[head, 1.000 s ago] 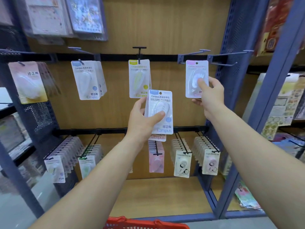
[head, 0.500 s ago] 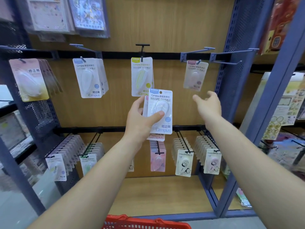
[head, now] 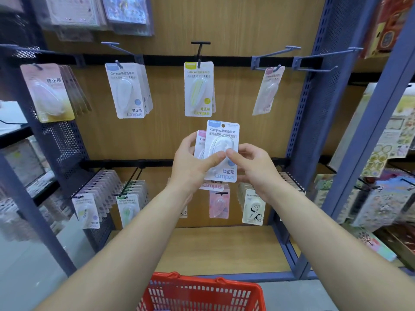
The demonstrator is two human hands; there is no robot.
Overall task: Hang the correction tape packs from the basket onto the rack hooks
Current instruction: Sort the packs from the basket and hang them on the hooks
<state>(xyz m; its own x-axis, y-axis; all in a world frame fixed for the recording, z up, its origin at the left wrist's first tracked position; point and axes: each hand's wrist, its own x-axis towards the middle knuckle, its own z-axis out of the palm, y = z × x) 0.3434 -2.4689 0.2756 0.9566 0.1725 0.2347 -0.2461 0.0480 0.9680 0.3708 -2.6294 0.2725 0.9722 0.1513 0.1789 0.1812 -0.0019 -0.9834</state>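
My left hand holds a small stack of correction tape packs in front of the rack: a blue-topped pack in front and a pink-topped pack behind it. My right hand pinches the right side of the blue-topped pack, thumb on its clear blister. On the upper hooks hang a pink pack tilted at the right, a yellow pack in the middle, blue packs and pale pink packs to the left. The red basket sits at the bottom; its contents are hidden.
A bare blue hook juts out at the upper right. The lower rail carries several full rows of tape packs. Blue perforated uprights frame the bay, with a wooden shelf below. Sticker sheets hang on the right.
My right hand let go of the pink pack on the upper right hook, came down to the left and took hold of the blue-topped pack. The hung pink pack swings tilted.
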